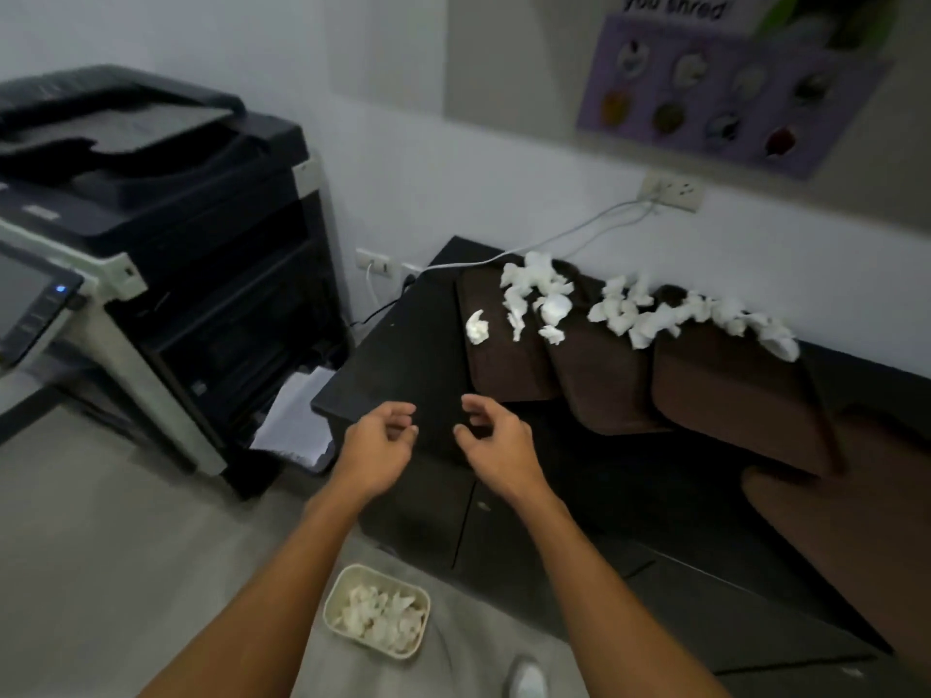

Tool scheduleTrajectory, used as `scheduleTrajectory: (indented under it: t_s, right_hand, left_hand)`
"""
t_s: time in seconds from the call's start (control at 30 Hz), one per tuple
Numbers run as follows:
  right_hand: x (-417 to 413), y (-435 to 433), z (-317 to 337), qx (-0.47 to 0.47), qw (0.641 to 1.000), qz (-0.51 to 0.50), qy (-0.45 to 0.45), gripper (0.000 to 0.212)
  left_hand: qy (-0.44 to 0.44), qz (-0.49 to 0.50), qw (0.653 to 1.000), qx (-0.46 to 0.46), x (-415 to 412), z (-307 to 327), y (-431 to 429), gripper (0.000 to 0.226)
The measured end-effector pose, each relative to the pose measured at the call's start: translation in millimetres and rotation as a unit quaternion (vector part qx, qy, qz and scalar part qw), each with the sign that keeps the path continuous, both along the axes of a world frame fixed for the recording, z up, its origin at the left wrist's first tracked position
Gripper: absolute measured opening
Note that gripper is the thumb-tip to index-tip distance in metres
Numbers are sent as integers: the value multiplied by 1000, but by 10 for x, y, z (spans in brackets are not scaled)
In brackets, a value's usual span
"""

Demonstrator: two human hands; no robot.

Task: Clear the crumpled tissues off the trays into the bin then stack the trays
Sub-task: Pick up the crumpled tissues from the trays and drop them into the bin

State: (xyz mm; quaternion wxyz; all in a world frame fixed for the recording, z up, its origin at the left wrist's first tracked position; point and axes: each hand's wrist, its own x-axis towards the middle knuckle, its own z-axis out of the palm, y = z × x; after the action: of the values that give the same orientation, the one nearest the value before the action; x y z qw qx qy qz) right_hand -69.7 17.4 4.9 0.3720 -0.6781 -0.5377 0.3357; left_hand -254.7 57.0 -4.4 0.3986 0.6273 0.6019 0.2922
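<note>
Forearms, two, bare, entering from the lower edge. The left hand [375, 445] and right hand [496, 438] hover side by side above the near corner of a dark cabinet [403, 355], fingers loosely curled, neither grasping anything. Item, bin [328, 609]: small, pale, with rounded corners, on the floor below the arms and just in front of the cabinet. Contents: a heap of binned tissues [378, 617], white and crumpled, reaching roughly to the rim. Item, trays: brown, on the cabinet top, at least three, namely left tray [504, 370], middle tray [599, 395] and right tray [730, 405]. They lie side by side with edges overlapping and are not squared into a stack. A further brown shape [856, 526] at the right edge reads as a fourth tray but is too blurred to confirm. Contents of trays: a left cluster [546, 299] of tissues over the far ends of the left and middle trays, a long string [660, 317] running across the middle and right trays, and one lone wad [477, 327] near the left tray's outer edge. The near halves of the trays show bare. Status, by judgement: clearing is partly done, since tissues are in the bin but a comparable quantity lies on the trays. Stacking is not yet begun. The bin looks close to full, so the remainder may need pressing down. Adjacent: copier [176, 244] to the left, wall socket [670, 191] with a white cable.
</note>
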Motion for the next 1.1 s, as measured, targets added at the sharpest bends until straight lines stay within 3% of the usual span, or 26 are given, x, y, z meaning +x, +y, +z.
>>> scheduleTrajectory:
  t_s: [0.53,0.87,1.1]
  right_hand:
    - [2264,-15,876,92,977,-192,0,42]
    - [3870,77,912,86,961,-262,-7,42]
    - [4727,189,595,47,957,-285,-6,46]
  left_hand:
    - [-48,-178,981,61,2490,1008,500,28]
    - [-45,-256,964,52,4313,1036,845,28]
    - [-17,-272,961,35,5070,843,971,28]
